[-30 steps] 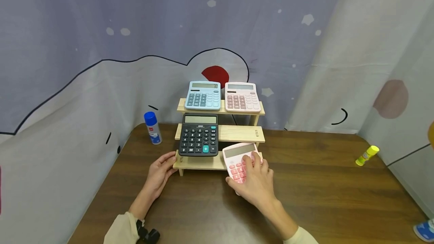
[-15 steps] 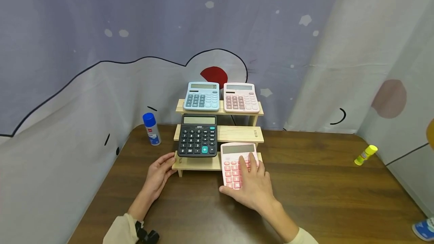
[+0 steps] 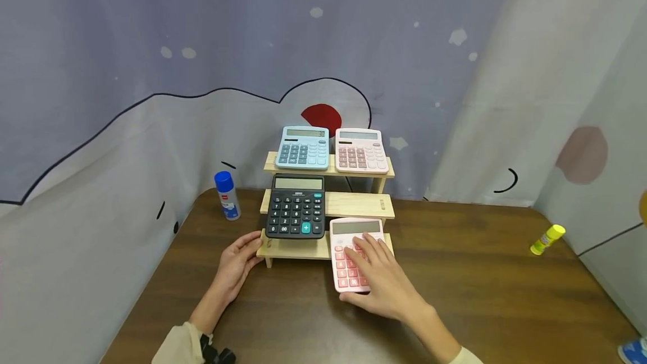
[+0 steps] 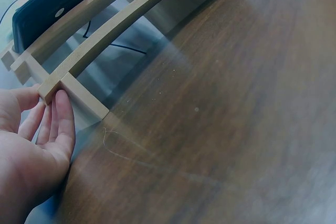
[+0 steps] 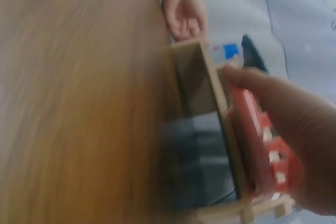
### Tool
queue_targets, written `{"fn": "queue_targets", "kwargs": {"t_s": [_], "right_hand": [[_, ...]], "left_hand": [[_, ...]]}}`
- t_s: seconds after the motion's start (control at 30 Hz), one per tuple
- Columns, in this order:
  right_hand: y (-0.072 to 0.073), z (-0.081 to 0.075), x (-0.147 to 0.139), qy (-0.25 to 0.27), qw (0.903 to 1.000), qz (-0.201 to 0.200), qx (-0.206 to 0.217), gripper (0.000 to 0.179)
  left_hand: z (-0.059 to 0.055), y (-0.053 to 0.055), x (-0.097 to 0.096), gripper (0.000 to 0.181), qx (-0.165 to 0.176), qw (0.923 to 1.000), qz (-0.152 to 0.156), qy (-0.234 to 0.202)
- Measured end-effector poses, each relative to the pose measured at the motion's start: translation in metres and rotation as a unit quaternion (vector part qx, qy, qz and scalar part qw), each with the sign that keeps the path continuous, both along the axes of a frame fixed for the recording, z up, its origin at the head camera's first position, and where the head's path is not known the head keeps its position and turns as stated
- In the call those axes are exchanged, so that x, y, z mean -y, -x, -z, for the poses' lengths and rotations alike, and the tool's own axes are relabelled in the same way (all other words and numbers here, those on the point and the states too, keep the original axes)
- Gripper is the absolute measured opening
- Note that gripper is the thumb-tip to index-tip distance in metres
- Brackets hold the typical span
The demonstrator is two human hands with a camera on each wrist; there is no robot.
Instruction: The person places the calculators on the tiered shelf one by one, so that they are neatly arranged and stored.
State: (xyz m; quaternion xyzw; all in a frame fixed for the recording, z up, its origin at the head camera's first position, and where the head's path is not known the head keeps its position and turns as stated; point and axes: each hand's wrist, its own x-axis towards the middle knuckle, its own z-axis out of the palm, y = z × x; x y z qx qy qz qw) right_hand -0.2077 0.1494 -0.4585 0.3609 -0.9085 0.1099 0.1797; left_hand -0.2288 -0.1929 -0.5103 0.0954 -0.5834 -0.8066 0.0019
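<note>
A three-tier wooden stand point(image 3: 356, 205) holds several calculators. At its front left corner my left hand point(image 3: 237, 265) pinches the lowest shelf's end, thumb above and fingers beneath, as the left wrist view shows. The pink calculator point(image 3: 345, 268) leans at the right of the lowest tier, its lower part jutting past the shelf. My right hand point(image 3: 381, 282) rests over its keys with fingers spread and thumb by the bottom edge; the right-hand keys are hidden. To its left leans a black calculator point(image 3: 295, 206).
Blue point(image 3: 302, 148) and pale pink point(image 3: 361, 150) calculators stand on the top tier. A blue-capped bottle point(image 3: 227, 195) is left of the stand. A yellow glue stick point(image 3: 547, 239) lies far right, and a blue-and-white object point(image 3: 633, 351) sits at the right edge. A patterned curtain hangs behind.
The pink calculator has turned from tilted to nearly straight and come slightly lower. My right hand has shifted down along it, its fingers now more spread. The left hand stays at the shelf corner.
</note>
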Motion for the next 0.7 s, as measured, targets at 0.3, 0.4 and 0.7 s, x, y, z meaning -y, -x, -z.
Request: {"fn": "queue_targets", "kwargs": {"t_s": [0.3,0.4,0.7], "right_hand": [[0.012,0.015,-0.005,0.050,0.9938,-0.054,-0.084,0.078],[0.013,0.016,-0.004,0.059,0.9932,-0.054,-0.084,0.077],[0.011,0.023,0.002,0.068,0.9940,-0.036,-0.078,0.081]], "left_hand": [[-0.001,-0.002,0.000,0.047,-0.003,1.0000,0.007,0.006],[-0.001,-0.001,0.001,0.047,-0.001,0.9999,0.008,0.009],[0.000,-0.001,0.002,0.048,0.009,0.9999,0.011,0.004]]}}
